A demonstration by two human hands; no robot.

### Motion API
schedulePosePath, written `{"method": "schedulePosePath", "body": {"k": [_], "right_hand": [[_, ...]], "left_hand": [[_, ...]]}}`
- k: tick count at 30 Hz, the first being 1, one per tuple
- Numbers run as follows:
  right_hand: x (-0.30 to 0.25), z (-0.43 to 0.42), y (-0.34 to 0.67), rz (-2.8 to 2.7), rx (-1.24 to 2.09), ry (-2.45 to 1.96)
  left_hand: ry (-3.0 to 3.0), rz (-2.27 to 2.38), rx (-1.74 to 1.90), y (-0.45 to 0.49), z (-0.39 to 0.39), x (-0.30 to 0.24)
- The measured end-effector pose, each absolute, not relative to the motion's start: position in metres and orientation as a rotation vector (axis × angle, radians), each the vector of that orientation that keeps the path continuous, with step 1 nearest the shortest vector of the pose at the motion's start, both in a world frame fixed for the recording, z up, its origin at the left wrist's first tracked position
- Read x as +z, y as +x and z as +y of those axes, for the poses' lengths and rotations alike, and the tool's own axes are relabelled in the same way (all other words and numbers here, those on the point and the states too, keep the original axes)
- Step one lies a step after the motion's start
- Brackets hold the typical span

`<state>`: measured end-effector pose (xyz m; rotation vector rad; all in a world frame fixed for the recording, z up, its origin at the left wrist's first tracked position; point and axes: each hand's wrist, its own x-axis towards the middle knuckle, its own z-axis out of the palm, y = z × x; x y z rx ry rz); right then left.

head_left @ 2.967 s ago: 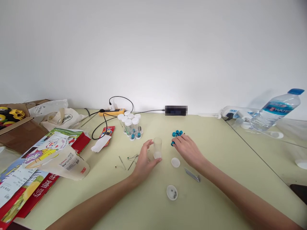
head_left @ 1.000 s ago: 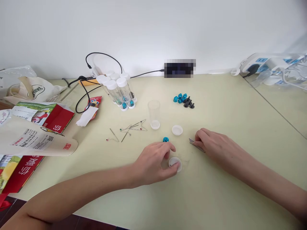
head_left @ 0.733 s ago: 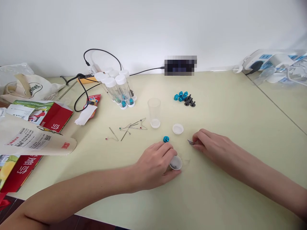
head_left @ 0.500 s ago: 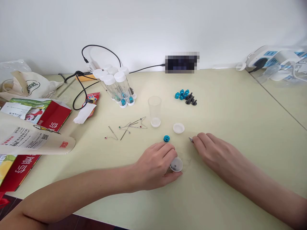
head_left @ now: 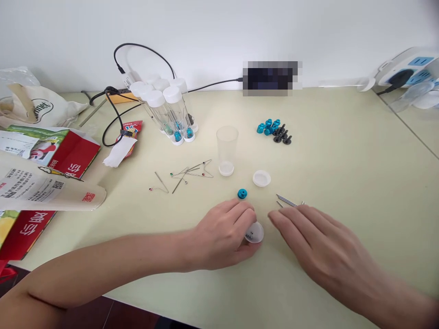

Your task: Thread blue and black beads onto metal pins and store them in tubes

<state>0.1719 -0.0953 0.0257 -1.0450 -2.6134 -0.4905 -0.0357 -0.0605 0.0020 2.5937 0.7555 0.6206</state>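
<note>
— Our left grip (head_left: 221,237) is closed around a shallow white cap (head_left: 259,234), small metal bits (head_left: 249,236) inside it. We place the cap over the near middle of the worktop (head_left: 343,151); whether it touches down, we cannot tell.

— And our right grip (head_left: 318,246)?

— We record it palm down, fingers stretched together, metal rods (head_left: 286,201) showing just beyond them; whether it holds any, we cannot tell.

— Clearance between the two?

— Narrow: a short gap separates the right fingertips from the cap's rim.

— What stands past our left fingers?

— We note a single blue part (head_left: 242,193) just beyond the knuckles, then a white lid (head_left: 261,178), apart from it. An upright clear tube (head_left: 227,153) stands to the lid's left; thin wire pieces (head_left: 185,172) lie left of that. Capped tubes (head_left: 172,95) stand farther back, well apart.

— Where do we find the most room?

— Right of the black parts (head_left: 281,135), which lie against the blue pile (head_left: 268,131): a broad stretch of worktop runs from there to the seam (head_left: 408,126). Our left forearm (head_left: 137,251) crosses the near edge (head_left: 147,310) at an angle.
</note>
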Motion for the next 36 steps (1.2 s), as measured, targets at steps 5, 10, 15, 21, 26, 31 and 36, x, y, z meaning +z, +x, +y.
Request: {"method": "schedulePosePath", "body": {"k": [5, 10, 15, 21, 26, 31, 36], "right_hand": [[0.012, -0.097, 0.172, -2.497, 0.121, -0.824], [0.009, -0.093, 0.174, -2.429, 0.338, -0.875], [0.006, -0.095, 0.183, -2.46, 0.483, -0.765], [0.007, -0.099, 0.197, -2.463, 0.531, -0.862], [0.014, -0.095, 0.193, -2.433, 0.563, -0.918], [0.008, -0.089, 0.184, -2.414, 0.546, -0.83], [0.005, -0.089, 0.182, -2.445, 0.582, -0.775]], "left_hand": [[2.383, 0.708, 0.471, -0.037, -0.059, 0.008], [2.27, 0.685, 0.366, -0.036, -0.056, 0.014], [2.262, 0.656, 0.454, -0.037, -0.055, 0.013], [2.256, 0.61, 0.486, -0.041, -0.055, 0.009], [2.217, 0.593, 0.424, -0.042, -0.054, 0.009], [2.241, 0.595, 0.436, -0.042, -0.054, 0.008], [2.259, 0.596, 0.455, -0.042, -0.055, 0.006]]}}
